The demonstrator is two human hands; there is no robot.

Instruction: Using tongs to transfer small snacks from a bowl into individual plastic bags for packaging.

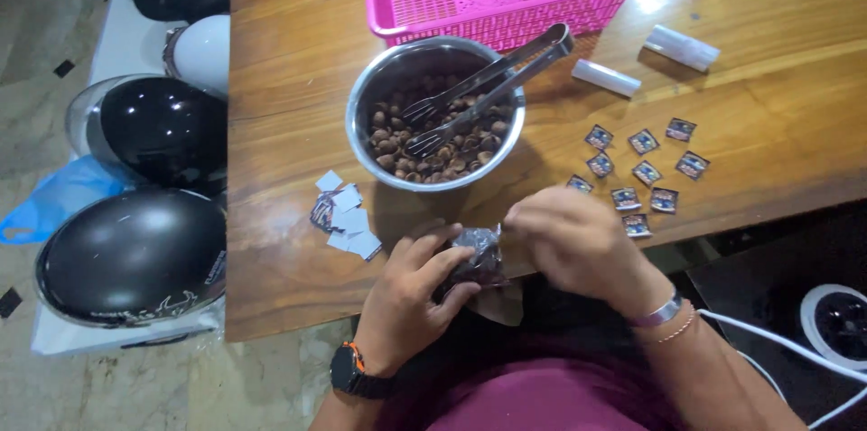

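Both hands meet at the near edge of the table [289, 286]. Left hand [411, 300] cups a small clear bag [477, 259] from below so it stays up; its fingers are closed on it. Right hand [578, 241] pinches the bag's top shut. It looks crinkly and full of brown bits. Behind it, tongs [492, 88] rest in the bowl [433, 115], close enough to reach.
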